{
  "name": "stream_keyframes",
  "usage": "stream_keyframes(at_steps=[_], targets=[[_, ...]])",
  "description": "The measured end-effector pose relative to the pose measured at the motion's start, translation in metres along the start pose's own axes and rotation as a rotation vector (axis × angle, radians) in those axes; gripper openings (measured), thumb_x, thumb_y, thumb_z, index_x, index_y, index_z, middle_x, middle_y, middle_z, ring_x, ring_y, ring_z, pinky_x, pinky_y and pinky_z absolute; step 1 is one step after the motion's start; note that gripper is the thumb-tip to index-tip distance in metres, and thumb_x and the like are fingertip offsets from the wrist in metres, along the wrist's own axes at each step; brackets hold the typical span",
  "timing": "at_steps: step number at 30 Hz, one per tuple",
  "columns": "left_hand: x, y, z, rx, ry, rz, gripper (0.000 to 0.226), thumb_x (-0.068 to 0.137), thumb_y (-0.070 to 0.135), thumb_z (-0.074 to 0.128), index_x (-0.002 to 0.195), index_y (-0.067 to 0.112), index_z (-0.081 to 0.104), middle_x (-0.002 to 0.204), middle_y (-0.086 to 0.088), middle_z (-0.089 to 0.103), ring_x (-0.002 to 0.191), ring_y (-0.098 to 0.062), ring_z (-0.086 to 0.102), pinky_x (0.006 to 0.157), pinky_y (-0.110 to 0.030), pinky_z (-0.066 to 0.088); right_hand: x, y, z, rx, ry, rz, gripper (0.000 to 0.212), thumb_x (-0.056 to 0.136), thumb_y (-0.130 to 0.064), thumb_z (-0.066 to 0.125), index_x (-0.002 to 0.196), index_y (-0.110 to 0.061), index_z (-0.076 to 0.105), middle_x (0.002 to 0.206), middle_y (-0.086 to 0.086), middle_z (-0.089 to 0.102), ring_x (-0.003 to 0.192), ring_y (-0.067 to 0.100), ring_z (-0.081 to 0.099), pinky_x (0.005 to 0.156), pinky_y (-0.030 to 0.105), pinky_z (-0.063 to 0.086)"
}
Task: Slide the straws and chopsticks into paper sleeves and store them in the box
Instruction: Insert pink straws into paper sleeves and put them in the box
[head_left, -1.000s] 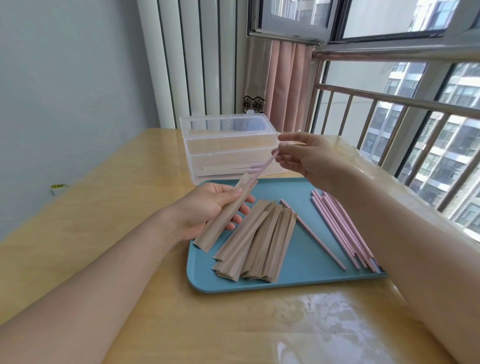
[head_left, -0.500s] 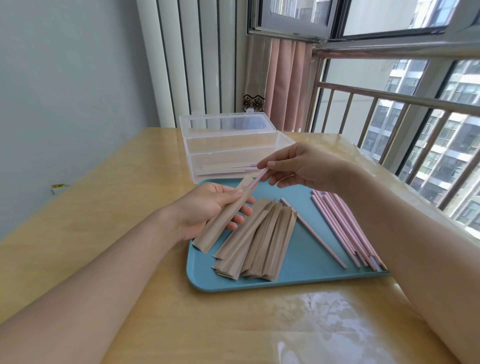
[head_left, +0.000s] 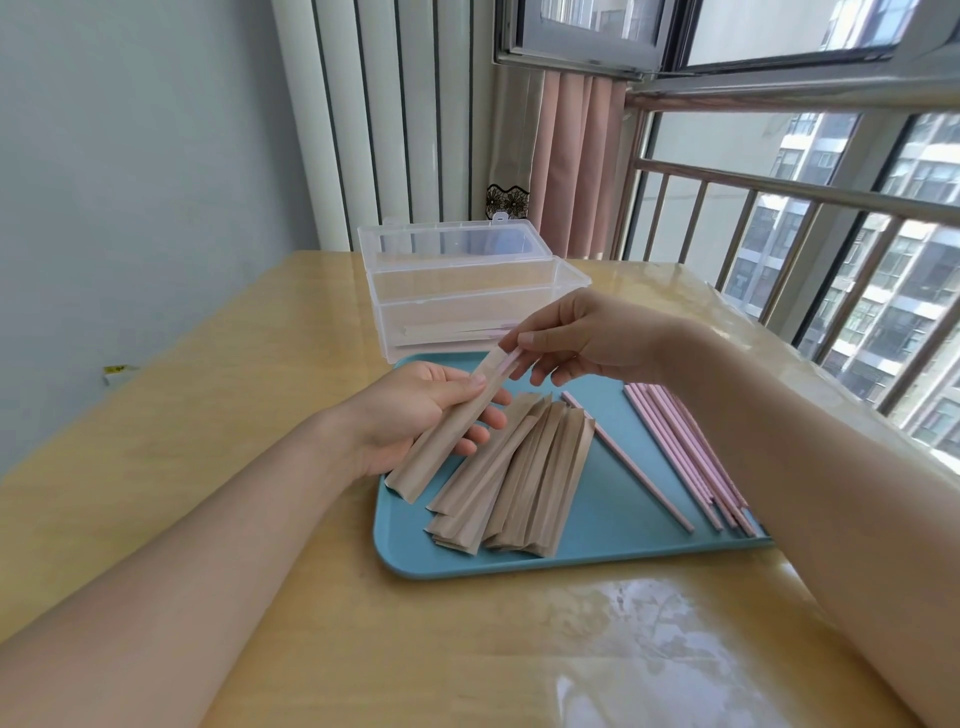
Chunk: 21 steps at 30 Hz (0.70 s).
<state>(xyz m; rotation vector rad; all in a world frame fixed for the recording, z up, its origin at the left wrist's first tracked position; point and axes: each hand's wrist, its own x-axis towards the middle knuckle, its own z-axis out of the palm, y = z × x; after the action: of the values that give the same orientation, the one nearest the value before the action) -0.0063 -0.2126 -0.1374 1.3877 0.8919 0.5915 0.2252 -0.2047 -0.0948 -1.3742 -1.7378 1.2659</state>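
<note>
Sleeve (head_left: 451, 422) (straw (head_left: 508, 358) nearly in) between both hands, above tray (head_left: 613, 540) edge

Two bare forearms in frame, no sleeves visible up to the frame edges. Left hand (head_left: 415, 410) and right hand (head_left: 582, 338) both bare: no gloves, rings, watch, bracelets or bands at either wrist. Fingers (head_left: 535, 340) slim, nails short and unpainted, thumbnail on the left hand plain. No tattoos, plasters or markings seen anywhere on the arms. Upper arms, shoulders and clothing out of frame, so what is worn cannot be told.
</note>
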Motion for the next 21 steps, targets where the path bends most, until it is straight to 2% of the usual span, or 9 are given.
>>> stream_keyframes(at_steps=[2,4,6,7,12,15,17,19,21], targets=[[0.0,0.001,0.0,-0.009,0.004,0.005,0.032,0.104,0.025,0.051,0.112,0.002,0.072,0.085,-0.008,0.074,0.066,-0.013,0.067,0.059,-0.023,0.056,0.001,0.001,-0.003,-0.073,0.121,0.073,0.034,0.101,-0.031,0.057,0.116,-0.002,0.068,0.094,0.017,0.076,0.068,0.019,0.068,0.061,0.028,0.054],[0.0,0.001,0.001,-0.028,0.015,0.011,0.032,0.103,0.025,0.051,0.111,0.001,0.071,0.086,-0.011,0.074,0.068,-0.015,0.068,0.061,-0.024,0.058,0.004,0.007,-0.008,-0.363,0.255,0.209,0.039,0.098,-0.04,0.061,0.103,-0.002,0.069,0.083,0.014,0.076,0.059,0.019,0.064,0.053,0.027,0.051],[0.0,0.001,0.002,-0.042,0.028,0.016,0.032,0.104,0.025,0.051,0.111,0.0,0.07,0.09,-0.014,0.075,0.069,-0.017,0.07,0.063,-0.026,0.059,0.004,0.013,-0.012,-0.591,0.217,0.383,0.041,0.09,-0.042,0.071,0.092,-0.001,0.071,0.075,0.012,0.075,0.054,0.02,0.057,0.048,0.025,0.046],[0.0,0.001,0.003,-0.044,0.033,0.016,0.032,0.104,0.024,0.051,0.111,0.0,0.07,0.092,-0.016,0.075,0.069,-0.018,0.07,0.063,-0.026,0.06,0.003,0.015,-0.014,-0.617,0.163,0.447,0.041,0.086,-0.041,0.076,0.087,0.0,0.073,0.07,0.011,0.071,0.052,0.019,0.052,0.047,0.024,0.043],[0.0,0.0,0.003,-0.053,0.038,0.008,0.032,0.104,0.023,0.051,0.111,-0.002,0.069,0.094,-0.018,0.076,0.07,-0.019,0.07,0.064,-0.027,0.06,-0.001,0.015,-0.016,-0.548,0.089,0.5,0.029,0.083,-0.024,0.081,0.083,0.003,0.072,0.059,0.007,0.06,0.049,0.015,0.046,0.044,0.021,0.038],[0.0,0.0,0.004,-0.033,0.046,0.006,0.032,0.104,0.023,0.051,0.111,-0.002,0.07,0.093,-0.017,0.076,0.071,-0.019,0.071,0.064,-0.027,0.06,0.0,0.018,-0.021,-0.496,0.148,0.488,0.023,0.09,-0.015,0.07,0.089,0.009,0.071,0.066,0.012,0.063,0.056,0.02,0.051,0.046,0.022,0.042],[0.0,0.001,0.004,-0.033,0.051,0.005,0.032,0.104,0.023,0.052,0.111,-0.002,0.07,0.091,-0.016,0.075,0.071,-0.019,0.07,0.065,-0.027,0.061,-0.006,0.016,-0.034,-0.43,0.252,0.427,0.023,0.092,-0.009,0.064,0.092,0.013,0.07,0.072,0.019,0.066,0.061,0.023,0.055,0.049,0.025,0.046],[0.0,0.001,0.004,-0.037,0.061,0.007,0.03,0.103,0.022,0.053,0.111,-0.002,0.07,0.087,-0.014,0.074,0.07,-0.018,0.069,0.066,-0.027,0.061,-0.016,0.007,-0.05,-0.264,0.375,0.295,0.018,0.093,-0.004,0.061,0.089,0.012,0.068,0.075,0.022,0.068,0.058,0.021,0.058,0.05,0.024,0.051],[0.0,0.0,0.004,-0.039,0.071,0.012,0.03,0.103,0.022,0.054,0.11,-0.002,0.071,0.084,-0.013,0.073,0.067,-0.017,0.068,0.066,-0.027,0.061,-0.026,-0.005,-0.062,0.076,0.48,0.117,0.014,0.095,-0.002,0.058,0.088,0.009,0.065,0.071,0.017,0.065,0.054,0.016,0.059,0.05,0.02,0.055]])
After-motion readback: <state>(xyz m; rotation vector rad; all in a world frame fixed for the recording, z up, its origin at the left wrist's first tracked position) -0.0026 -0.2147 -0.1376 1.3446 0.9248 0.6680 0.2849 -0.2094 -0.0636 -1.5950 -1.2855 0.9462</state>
